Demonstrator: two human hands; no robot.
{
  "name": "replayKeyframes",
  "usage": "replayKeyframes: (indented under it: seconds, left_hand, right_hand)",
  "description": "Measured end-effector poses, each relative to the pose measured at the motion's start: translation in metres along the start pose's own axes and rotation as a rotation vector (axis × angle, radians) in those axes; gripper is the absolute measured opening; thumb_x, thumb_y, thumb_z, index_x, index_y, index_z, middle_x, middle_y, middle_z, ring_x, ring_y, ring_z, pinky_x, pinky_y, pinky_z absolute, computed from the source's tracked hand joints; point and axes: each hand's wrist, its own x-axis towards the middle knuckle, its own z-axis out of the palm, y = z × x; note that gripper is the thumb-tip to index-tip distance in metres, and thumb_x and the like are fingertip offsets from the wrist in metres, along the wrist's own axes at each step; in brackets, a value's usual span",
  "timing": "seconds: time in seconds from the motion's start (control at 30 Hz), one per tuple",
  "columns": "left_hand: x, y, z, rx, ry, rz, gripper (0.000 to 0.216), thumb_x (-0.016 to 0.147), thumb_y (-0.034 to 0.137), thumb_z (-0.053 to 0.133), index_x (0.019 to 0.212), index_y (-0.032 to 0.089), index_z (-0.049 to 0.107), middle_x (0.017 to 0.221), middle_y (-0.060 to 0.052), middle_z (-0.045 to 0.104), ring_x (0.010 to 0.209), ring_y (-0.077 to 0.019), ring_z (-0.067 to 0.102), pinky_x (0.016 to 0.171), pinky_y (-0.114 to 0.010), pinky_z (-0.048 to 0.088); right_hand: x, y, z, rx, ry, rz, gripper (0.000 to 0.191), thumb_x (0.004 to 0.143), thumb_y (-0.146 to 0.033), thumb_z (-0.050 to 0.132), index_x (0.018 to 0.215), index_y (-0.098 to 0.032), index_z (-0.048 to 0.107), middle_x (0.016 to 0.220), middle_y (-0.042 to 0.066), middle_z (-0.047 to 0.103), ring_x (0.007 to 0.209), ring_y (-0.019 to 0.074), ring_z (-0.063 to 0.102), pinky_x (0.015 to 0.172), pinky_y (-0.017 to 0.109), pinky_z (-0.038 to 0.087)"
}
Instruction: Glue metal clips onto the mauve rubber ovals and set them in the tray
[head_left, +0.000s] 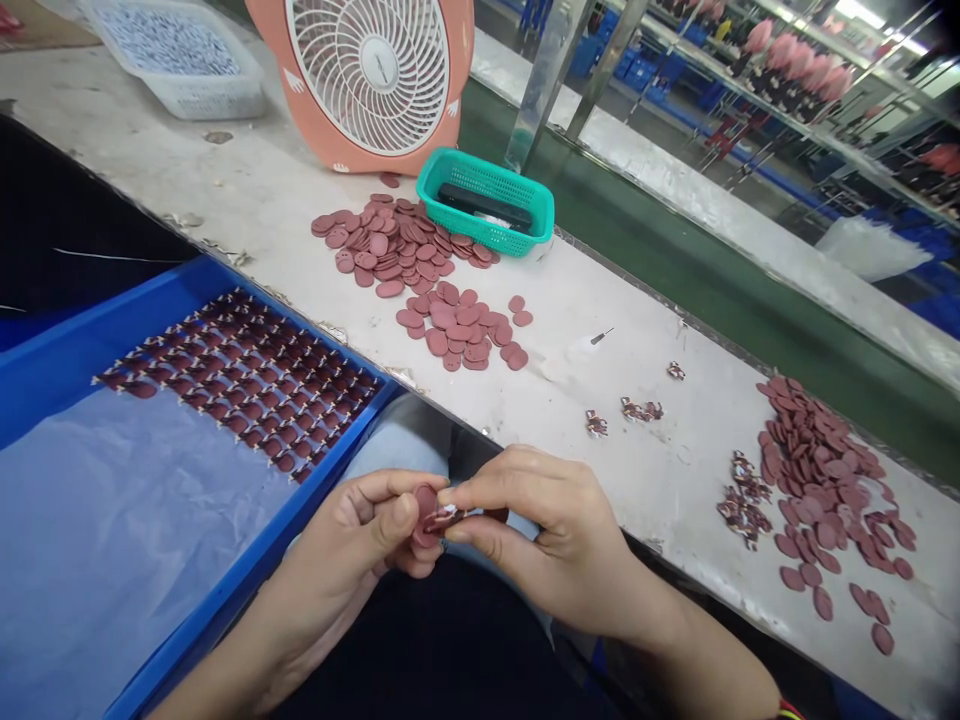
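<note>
Between my two hands, over my lap at the table's front edge, is a reddish-brown oval disc [425, 503]. My left hand [375, 535] pinches it between thumb and fingers. With thumb and forefinger, my right hand [544, 530] grips a small shiny brown-and-white piece [448, 512] against the disc; how the two join is hidden by my fingertips. To the left, a blue tray [199, 625] lined with thin plastic sheet [142, 500] holds rows of assembled brown pieces [255, 375]. Similar small shiny pieces [744, 505] lie in a cluster on the right of the table.
Loose oval discs lie in a middle pile [397, 240] and a right pile [817, 470]. Behind stand an orange fan [379, 70], a green basket [484, 185] with a dark object inside, and a white tub [217, 95] of small pieces. A thin pointed tool [600, 337] lies mid-table.
</note>
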Motion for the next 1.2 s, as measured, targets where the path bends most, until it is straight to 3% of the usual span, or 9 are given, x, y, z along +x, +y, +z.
replayKeyframes:
  seconds: [0.47,1.2]
  left_hand:
    - [-0.0036,-0.0003,0.0014,-0.026,0.021,-0.017,0.028,0.063,0.04,0.092,0.081,0.021,0.083,0.063,-0.002,0.073,0.053,-0.0093,0.06,0.052,-0.016,0.051]
    - [-0.0003,-0.0014,-0.0003,-0.016,0.053,-0.028,0.028,0.065,0.042,0.091,0.083,0.021,0.083,0.065,-0.002,0.075,0.055,-0.0087,0.061,0.053,-0.014,0.049]
  right_hand:
    - [-0.0053,0.0007,0.0044,-0.016,-0.012,-0.062,0.012,0.09,-0.012,0.071,0.101,-0.013,0.071,0.085,0.005,0.076,0.074,0.013,0.069,0.072,0.025,0.058]
    - [0.0004,0.0064,0.0081,0.0,-0.007,-0.097,0.012,0.089,-0.008,0.07,0.1,-0.011,0.071,0.083,0.006,0.075,0.074,0.0134,0.069,0.07,0.024,0.057]
